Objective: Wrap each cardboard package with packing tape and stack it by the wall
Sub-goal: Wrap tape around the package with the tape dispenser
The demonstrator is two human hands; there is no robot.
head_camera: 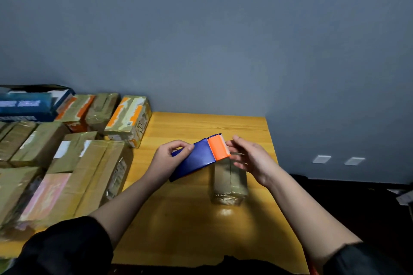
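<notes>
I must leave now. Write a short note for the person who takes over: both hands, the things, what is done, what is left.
Left hand grips the blue tape dispenser above the table.
Right hand pinches the tape end at the orange cutter.
Small package stands on the table beneath, already glossy with tape.
Wrapped packages lie stacked at left by the wall.
Left: finish this package, then stack it.
</notes>
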